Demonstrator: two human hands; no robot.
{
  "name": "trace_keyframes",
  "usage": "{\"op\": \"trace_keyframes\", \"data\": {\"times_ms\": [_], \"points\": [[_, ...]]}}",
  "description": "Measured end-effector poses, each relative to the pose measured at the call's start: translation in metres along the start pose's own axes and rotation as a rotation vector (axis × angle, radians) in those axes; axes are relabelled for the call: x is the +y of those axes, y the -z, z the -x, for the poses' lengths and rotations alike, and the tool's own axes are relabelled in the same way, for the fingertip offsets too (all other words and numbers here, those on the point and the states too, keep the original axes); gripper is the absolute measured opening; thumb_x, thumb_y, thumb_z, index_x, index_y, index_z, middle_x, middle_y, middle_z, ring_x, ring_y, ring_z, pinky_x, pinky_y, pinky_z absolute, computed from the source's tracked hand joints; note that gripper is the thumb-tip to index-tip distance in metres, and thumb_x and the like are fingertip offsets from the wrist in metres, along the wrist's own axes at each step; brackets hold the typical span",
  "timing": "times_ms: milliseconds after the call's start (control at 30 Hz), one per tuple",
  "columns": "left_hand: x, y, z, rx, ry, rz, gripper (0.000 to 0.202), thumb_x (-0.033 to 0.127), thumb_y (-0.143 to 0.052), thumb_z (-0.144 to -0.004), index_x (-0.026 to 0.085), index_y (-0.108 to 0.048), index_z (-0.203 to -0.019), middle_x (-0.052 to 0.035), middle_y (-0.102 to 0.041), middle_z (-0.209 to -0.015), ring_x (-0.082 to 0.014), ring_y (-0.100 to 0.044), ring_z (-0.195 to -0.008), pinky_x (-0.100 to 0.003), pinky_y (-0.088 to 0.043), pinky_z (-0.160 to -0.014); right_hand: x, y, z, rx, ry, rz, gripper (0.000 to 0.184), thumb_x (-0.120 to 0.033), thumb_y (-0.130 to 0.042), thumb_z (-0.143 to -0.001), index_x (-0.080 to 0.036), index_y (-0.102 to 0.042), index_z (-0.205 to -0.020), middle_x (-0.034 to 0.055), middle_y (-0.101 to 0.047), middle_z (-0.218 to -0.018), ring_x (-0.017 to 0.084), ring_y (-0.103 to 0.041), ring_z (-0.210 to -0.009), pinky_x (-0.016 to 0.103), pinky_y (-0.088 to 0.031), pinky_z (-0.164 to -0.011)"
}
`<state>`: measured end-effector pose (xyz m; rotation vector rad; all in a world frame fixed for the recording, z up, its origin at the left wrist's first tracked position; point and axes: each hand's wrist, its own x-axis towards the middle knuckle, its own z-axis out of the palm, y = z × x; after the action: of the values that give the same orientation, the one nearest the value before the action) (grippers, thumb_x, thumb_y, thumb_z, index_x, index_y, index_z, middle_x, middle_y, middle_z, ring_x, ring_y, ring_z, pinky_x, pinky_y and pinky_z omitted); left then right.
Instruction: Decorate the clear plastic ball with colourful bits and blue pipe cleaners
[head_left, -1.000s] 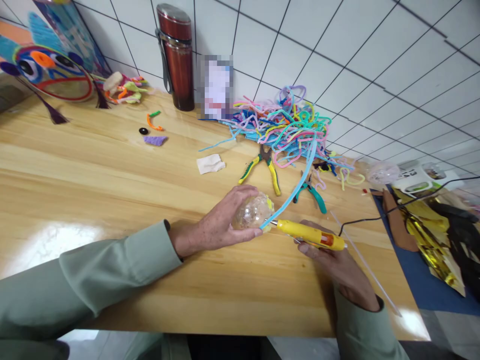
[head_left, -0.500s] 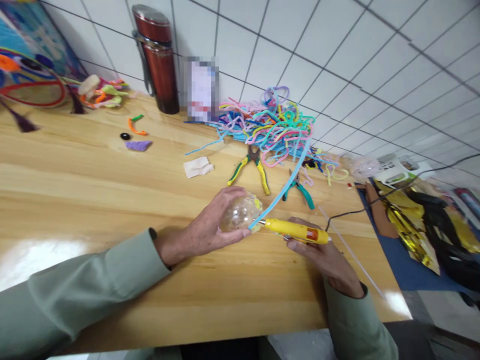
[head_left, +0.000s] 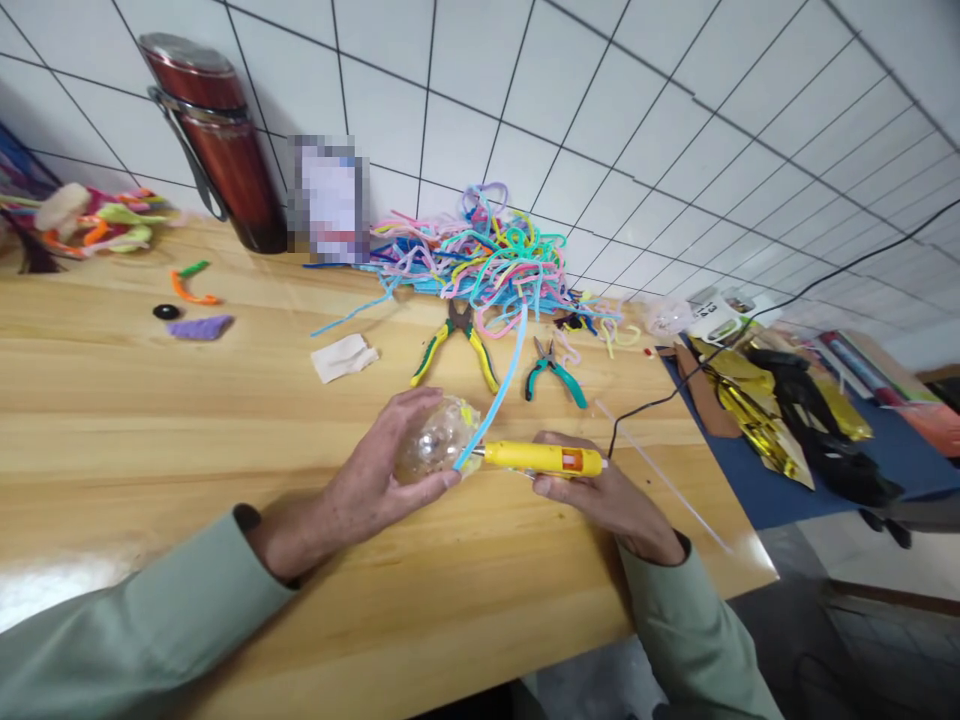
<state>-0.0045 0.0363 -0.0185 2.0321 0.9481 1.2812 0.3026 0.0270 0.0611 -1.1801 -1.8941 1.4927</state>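
Over the pale wooden surface (head_left: pixel 225 420), left hand (head_left: pixel 367 485) grasps a clear, rounded plastic ball (head_left: pixel 431 440); beside the ball, right hand (head_left: pixel 592 492) grips a yellow glue gun (head_left: pixel 532 457), whose metal nozzle (head_left: pixel 478 451), if hot, could scorch the light-blue fuzzy strip (head_left: pixel 504 388) or left thumb (head_left: pixel 431 490).

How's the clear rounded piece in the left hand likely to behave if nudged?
The clear rounded piece would probably roll, given its curved side. Its glossy surface may be slippery. Its see-through body hints at a light, thin shell.
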Motion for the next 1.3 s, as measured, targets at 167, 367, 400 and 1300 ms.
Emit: {"op": "trace_keyframes", "data": {"times_ms": [167,367,400,1300], "points": [[-0.001,-0.001,0.000,0.001,0.008,0.010,0.070,0.035,-0.079,-0.095,0.030,-0.046,-0.156,-0.0144,-0.059,-0.152,-0.0350,-0.057,-0.147,-0.059,-0.051,-0.123,0.001,0.000,-0.001,-0.010,-0.018,-0.019,0.034,-0.054,-0.074,-0.099,-0.021,-0.065,-0.096,-0.0006,-0.063,-0.085,0.014,-0.056,-0.073,0.028,-0.044,-0.066],[-0.001,-0.001,0.002,0.000,0.037,-0.002,0.068,0.038,-0.078,-0.096,0.030,-0.046,-0.156,-0.0140,-0.058,-0.153,-0.0339,-0.056,-0.148,-0.057,-0.050,-0.124,0.003,-0.001,0.000,0.007,-0.002,0.006,0.033,-0.055,-0.073,-0.100,-0.022,-0.066,-0.097,0.0005,-0.065,-0.087,0.016,-0.059,-0.075,0.029,-0.048,-0.068],[-0.001,-0.001,0.002,0.005,0.045,-0.004,0.067,0.038,-0.078,-0.097,0.030,-0.045,-0.155,-0.0139,-0.057,-0.153,-0.0336,-0.056,-0.148,-0.057,-0.051,-0.124,0.004,0.002,0.001,0.036,0.007,0.024,0.034,-0.056,-0.073,-0.100,-0.023,-0.067,-0.099,0.0009,-0.066,-0.088,0.017,-0.060,-0.076,0.030,-0.049,-0.069],[-0.003,-0.008,0.004,0.128,0.064,0.038,0.069,0.035,-0.080,-0.094,0.028,-0.044,-0.153,-0.0154,-0.057,-0.154,-0.0345,-0.056,-0.149,-0.060,-0.050,-0.123,0.003,0.155,-0.162,0.344,0.122,1.256,0.101,-0.043,-0.080,-0.085,-0.011,-0.033,-0.169,0.0277,-0.035,-0.175,0.045,-0.032,-0.164,0.062,-0.030,-0.132]]}}
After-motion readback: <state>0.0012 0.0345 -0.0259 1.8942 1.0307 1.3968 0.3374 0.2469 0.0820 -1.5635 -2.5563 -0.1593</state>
